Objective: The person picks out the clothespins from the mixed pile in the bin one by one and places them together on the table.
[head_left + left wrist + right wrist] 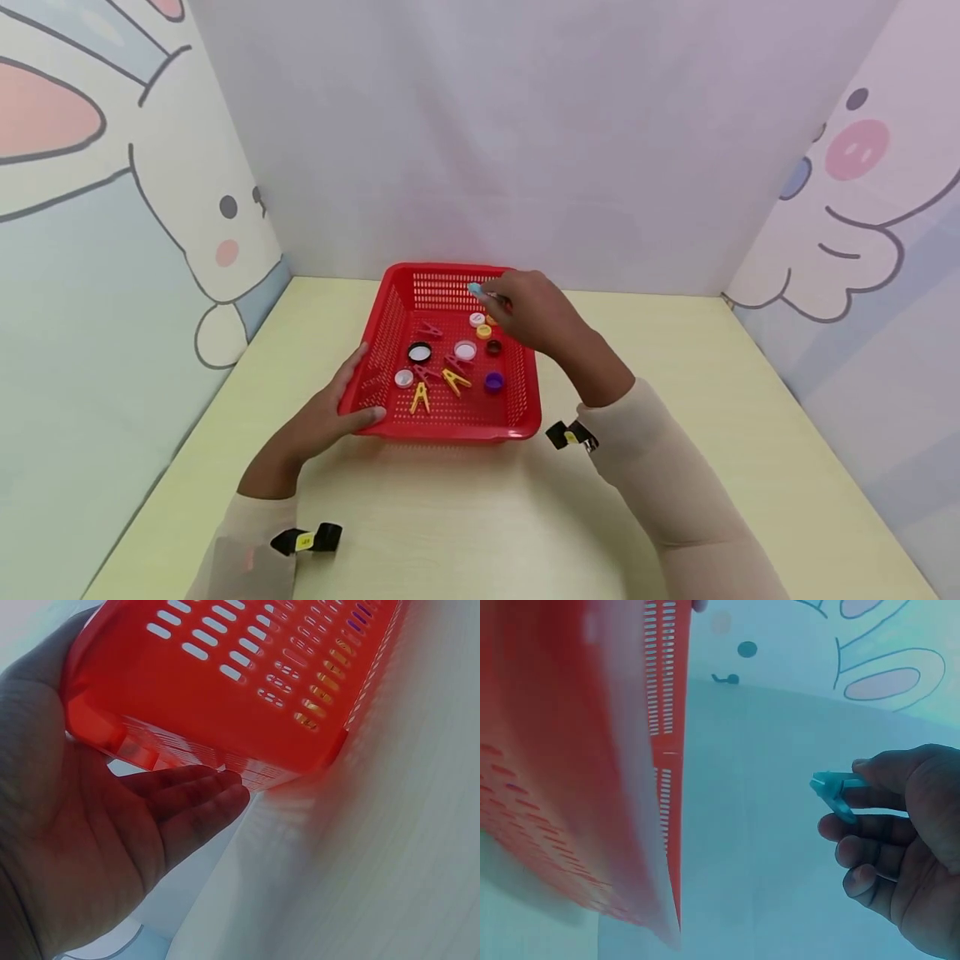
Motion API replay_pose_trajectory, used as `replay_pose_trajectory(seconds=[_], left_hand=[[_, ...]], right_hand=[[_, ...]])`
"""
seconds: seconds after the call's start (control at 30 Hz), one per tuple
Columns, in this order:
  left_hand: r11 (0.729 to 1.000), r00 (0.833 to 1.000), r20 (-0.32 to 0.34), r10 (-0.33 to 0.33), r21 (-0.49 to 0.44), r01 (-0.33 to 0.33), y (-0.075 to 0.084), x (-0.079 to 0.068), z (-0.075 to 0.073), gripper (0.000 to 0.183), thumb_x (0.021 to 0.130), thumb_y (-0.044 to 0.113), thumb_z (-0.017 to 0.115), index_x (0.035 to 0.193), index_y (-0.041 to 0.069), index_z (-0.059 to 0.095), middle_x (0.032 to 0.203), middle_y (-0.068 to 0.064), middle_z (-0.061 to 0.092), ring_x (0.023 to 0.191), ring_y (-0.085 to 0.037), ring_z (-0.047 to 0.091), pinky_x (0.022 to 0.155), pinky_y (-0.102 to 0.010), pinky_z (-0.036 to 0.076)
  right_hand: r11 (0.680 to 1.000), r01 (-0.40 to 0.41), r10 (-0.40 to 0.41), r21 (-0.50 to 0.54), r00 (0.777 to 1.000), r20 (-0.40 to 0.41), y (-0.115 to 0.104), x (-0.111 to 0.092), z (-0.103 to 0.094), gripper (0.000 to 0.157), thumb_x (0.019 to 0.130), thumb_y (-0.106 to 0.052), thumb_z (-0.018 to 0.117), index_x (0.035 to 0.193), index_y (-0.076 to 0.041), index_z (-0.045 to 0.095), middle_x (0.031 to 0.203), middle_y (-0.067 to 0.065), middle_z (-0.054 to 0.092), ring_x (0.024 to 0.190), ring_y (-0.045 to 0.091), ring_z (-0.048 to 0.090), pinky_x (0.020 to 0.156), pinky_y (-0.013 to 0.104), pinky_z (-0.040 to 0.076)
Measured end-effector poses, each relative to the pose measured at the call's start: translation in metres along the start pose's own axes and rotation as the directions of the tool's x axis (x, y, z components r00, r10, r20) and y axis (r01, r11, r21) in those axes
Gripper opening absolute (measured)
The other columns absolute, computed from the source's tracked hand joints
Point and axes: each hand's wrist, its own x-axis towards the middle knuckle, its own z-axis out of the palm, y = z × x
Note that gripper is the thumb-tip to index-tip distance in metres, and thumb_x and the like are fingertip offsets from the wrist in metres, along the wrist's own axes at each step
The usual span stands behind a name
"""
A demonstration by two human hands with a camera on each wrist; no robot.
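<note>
A red plastic basket [450, 432] with slotted walls stands on the table. My left hand [321, 419] holds its near left corner, thumb over the rim and fingers along the outside wall, as the left wrist view shows. Over the basket's far right part, my right hand [534, 312] pinches a small light blue clothespin [832, 787] between thumb and fingers, above the rim. On the basket floor lie yellow clothespins [455, 382], dark pink clothespins [429, 330] and several bottle caps, among them a purple cap [494, 382] and a black-rimmed cap [420, 352].
The pale wooden table [465, 517] reaches a grey back wall [480, 150] just behind the basket. Side panels with cartoon animals stand left and right. More caps, white, yellow and brown, lie in the basket near the right hand, which partly covers that corner.
</note>
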Motion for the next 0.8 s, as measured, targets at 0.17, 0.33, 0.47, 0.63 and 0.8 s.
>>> replay_pose_trajectory(seconds=[0.17,0.33,0.47,0.63,0.8], left_hand=[[1.0,1.0,0.005,-0.001,0.001,0.001,0.0,-0.001,0.001,0.12,0.092,0.024,0.084,0.177,0.028,0.0,0.165,-0.026,0.037,0.146,-0.051,0.047,0.092,-0.047,0.069],[1.0,1.0,-0.004,0.002,0.016,-0.002,0.0,0.0,0.001,0.12,0.092,0.024,0.084,0.177,0.027,0.0,0.165,-0.026,0.038,0.145,-0.05,0.048,0.091,-0.047,0.069],[1.0,1.0,-0.003,-0.001,0.005,0.001,-0.002,0.0,0.0,0.119,0.092,0.024,0.084,0.177,0.03,0.001,0.165,-0.025,0.037,0.146,-0.05,0.047,0.092,-0.048,0.069],[1.0,1.0,-0.002,0.005,0.01,-0.005,-0.004,0.0,0.0,0.12,0.092,0.023,0.084,0.177,0.029,0.0,0.166,-0.026,0.037,0.147,-0.051,0.046,0.092,-0.048,0.069],[1.0,1.0,0.0,0.01,0.007,-0.01,-0.003,0.0,-0.002,0.119,0.092,0.024,0.084,0.177,0.029,0.001,0.166,-0.025,0.037,0.146,-0.051,0.046,0.092,-0.048,0.069]], right_hand=[[0.997,-0.068,0.069,0.03,0.997,-0.031,0.014,-0.014,-0.003,0.023,0.108,-0.031,0.069,0.115,-0.014,0.083,0.077,0.002,0.064,0.072,0.019,0.056,0.066,0.034,0.05],[0.988,-0.136,0.141,0.07,0.988,-0.065,0.028,-0.027,-0.004,0.024,0.108,-0.027,0.07,0.119,-0.011,0.083,0.079,0.003,0.065,0.071,0.02,0.058,0.062,0.033,0.051],[0.981,-0.179,0.187,0.078,0.977,-0.105,0.04,-0.035,-0.001,0.027,0.108,-0.025,0.069,0.125,-0.007,0.081,0.079,0.006,0.065,0.07,0.021,0.055,0.06,0.033,0.049],[0.974,-0.216,0.225,0.076,0.964,-0.144,0.054,-0.047,0.006,0.022,0.109,-0.021,0.067,0.114,-0.004,0.081,0.068,0.006,0.057,0.062,0.02,0.048,0.06,0.033,0.044],[0.963,-0.259,0.266,0.07,0.953,-0.142,0.067,-0.058,0.013,0.021,0.109,-0.019,0.068,0.097,-0.005,0.077,0.061,0.005,0.052,0.057,0.019,0.046,0.059,0.033,0.044]])
